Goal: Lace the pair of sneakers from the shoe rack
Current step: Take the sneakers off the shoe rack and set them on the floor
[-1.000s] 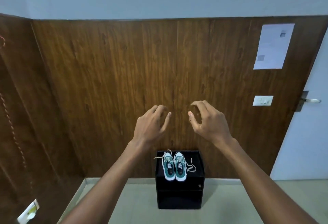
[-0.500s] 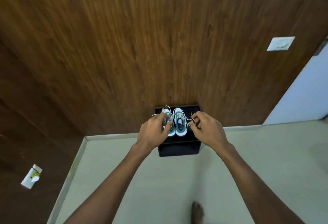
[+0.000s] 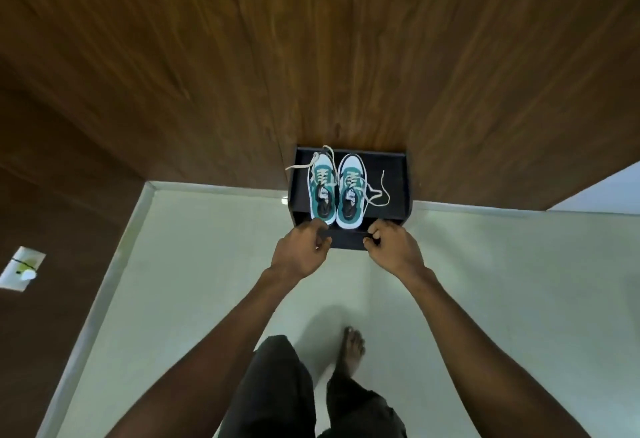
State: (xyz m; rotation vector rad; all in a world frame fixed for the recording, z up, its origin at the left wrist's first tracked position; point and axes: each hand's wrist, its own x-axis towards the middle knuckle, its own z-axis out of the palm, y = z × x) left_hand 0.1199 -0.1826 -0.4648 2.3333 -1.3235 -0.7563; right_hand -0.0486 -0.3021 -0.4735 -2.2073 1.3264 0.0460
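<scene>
A pair of teal-and-white sneakers stands side by side on top of a small black shoe rack (image 3: 400, 188) against the wood wall. The left sneaker (image 3: 322, 191) has a loose cream lace trailing off to the left. From the right sneaker (image 3: 350, 193), another loose lace (image 3: 379, 195) lies across the rack top. My left hand (image 3: 301, 250) hovers at the left sneaker's heel with its fingers loosely curled, holding nothing. At the rack's front edge, just right of the right sneaker's heel, my right hand (image 3: 393, 250) is curled the same way and empty.
The rack sits on a pale floor (image 3: 502, 281) where it meets the wood-panelled wall (image 3: 311, 56). My bare foot (image 3: 353, 351) and dark trouser legs show below. A white wall socket (image 3: 22, 267) is on the left panel.
The view has tilted down and closer to the rack. Both hands have dropped from in front of the wall to the sneakers' heels.
</scene>
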